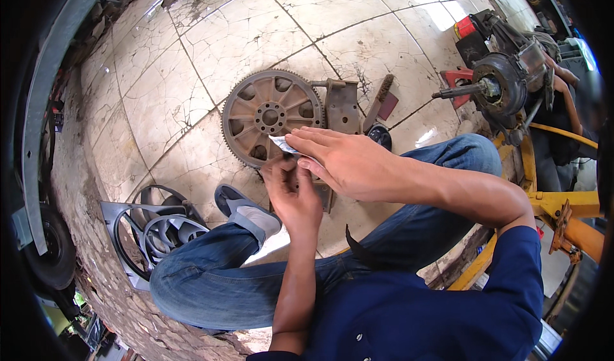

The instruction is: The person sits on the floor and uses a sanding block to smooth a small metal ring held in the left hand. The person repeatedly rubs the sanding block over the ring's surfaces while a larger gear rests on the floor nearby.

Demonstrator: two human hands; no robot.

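Note:
A brown, rusty flywheel (271,97) with a toothed rim and a bolt-holed hub lies on the tiled floor in front of me. Over its near edge, my right hand (345,159) is closed on a small folded white sheet (282,143), fingers straight and pressed together. Whether that sheet is paper or cloth, I cannot make out. My left hand (291,188) is just below and to the left, fingers curled and partly blurred. What it holds, if anything, is hidden. Both hands are close together and cover the near part of the flywheel.
Right of the flywheel lies a rusty metal bracket (342,108), with a wire brush (379,102) beside it. A black fan with its shroud (167,230) is at left. A hub assembly (502,83) stands at right, near a yellow metal frame (569,204) and another person's arm (566,95).

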